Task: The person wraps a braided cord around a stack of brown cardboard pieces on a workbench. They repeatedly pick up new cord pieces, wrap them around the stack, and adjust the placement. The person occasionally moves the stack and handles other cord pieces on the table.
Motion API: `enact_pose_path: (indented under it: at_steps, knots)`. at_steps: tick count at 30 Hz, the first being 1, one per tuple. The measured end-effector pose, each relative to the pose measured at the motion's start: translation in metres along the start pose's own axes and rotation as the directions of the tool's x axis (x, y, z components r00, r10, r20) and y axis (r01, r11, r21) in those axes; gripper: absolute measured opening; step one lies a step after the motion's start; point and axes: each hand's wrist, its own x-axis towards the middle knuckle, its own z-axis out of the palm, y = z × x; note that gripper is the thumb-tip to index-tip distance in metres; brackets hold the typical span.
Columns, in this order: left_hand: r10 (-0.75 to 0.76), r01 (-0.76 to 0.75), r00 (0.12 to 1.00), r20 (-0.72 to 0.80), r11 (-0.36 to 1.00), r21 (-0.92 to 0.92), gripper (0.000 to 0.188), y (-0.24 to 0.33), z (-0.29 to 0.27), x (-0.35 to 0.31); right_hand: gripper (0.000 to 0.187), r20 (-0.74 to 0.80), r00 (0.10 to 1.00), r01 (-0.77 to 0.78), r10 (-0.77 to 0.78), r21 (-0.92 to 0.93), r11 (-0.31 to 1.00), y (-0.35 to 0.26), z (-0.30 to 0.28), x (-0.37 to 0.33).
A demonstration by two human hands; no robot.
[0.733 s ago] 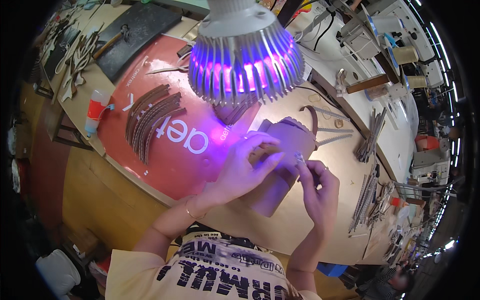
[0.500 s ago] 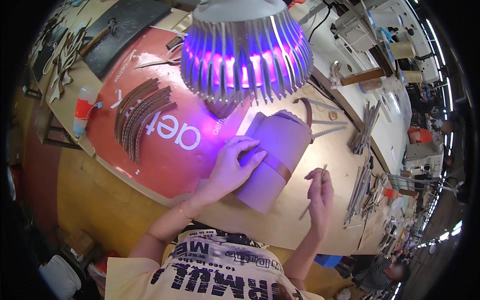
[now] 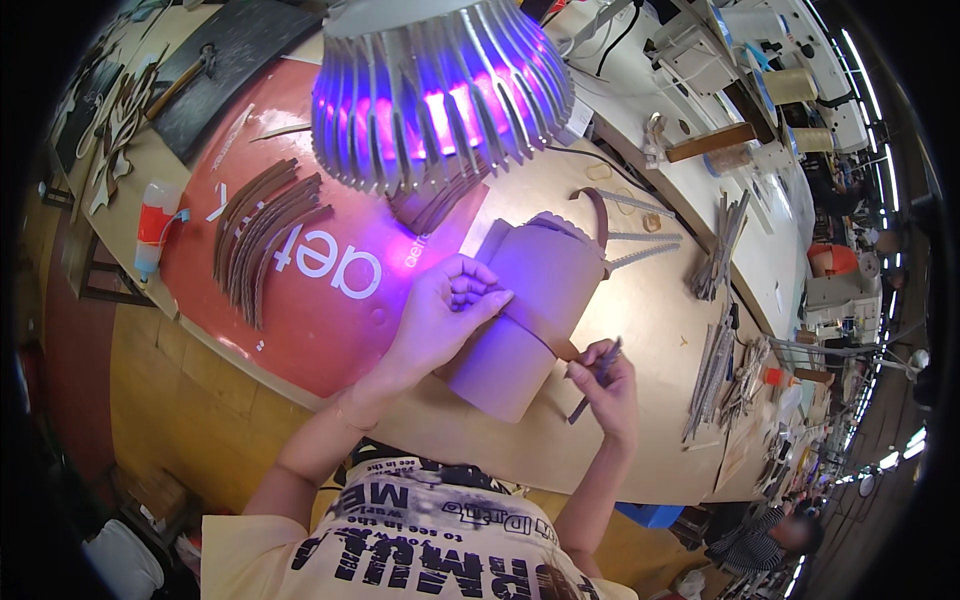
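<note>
A tan cylinder-shaped roll point(image 3: 510, 385) lies on the table in front of me, its far end scalloped. A narrow brown leather strip point(image 3: 530, 335) runs across it, seen nearly edge-on. My left hand point(image 3: 445, 310) rests at the roll's left side, thumb and fingers pinched around the strip's left part. Beyond the roll's right edge, my right hand point(image 3: 610, 395) is closed on a thin dark grey strip or stick point(image 3: 580, 408). Its fingertips also meet the right end of the leather strip; the exact grip there is partly hidden.
A finned lamp point(image 3: 440, 100) glowing purple hangs over the far side. Curved brown strips point(image 3: 265, 240) lie on a red sheet point(image 3: 330, 340) at left, near a red-and-white bottle point(image 3: 157, 230). Grey strips point(image 3: 710, 375) lie at right. A hammer point(image 3: 185, 80) rests on a black board.
My right hand has moved up and left to the leather strip's right end. The strip now stands edge-on instead of lying flat. My left fingers have curled into a pinch; the view has shifted slightly.
</note>
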Motion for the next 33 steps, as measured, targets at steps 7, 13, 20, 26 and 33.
enact_pose_path:
  at_steps: [7, 13, 20, 26, 33]
  knots:
    - [-0.109, 0.109, 0.994, -0.003, 0.990, -0.087, 0.031, 0.008, 0.006, 0.010, 0.022, -0.081, 0.991, -0.118, 0.102, -0.234, 0.965, -0.043, -0.024, 0.019]
    - [-0.118, 0.129, 0.991, 0.056, 0.943, -0.305, 0.039, 0.011, 0.001, 0.003, 0.031, -0.279, 0.907, -0.024, -0.315, -0.782, 0.622, -0.074, 0.000, 0.017]
    - [-0.080, 0.093, 0.995, 0.053, 0.940, -0.329, 0.043, 0.013, -0.004, -0.005, 0.024, -0.034, 0.984, 0.147, -0.177, -0.413, 0.899, -0.097, 0.069, 0.021]
    - [-0.051, 0.057, 0.998, 0.027, 0.918, -0.392, 0.043, 0.017, -0.002, -0.004, 0.015, 0.000, 0.996, 0.079, -0.086, -0.396, 0.915, -0.099, 0.095, 0.037]
    - [-0.080, 0.077, 0.997, 0.006, 0.921, -0.382, 0.044, 0.021, 0.001, -0.004, 0.014, -0.025, 0.993, 0.096, -0.114, -0.383, 0.919, -0.094, 0.095, 0.043]
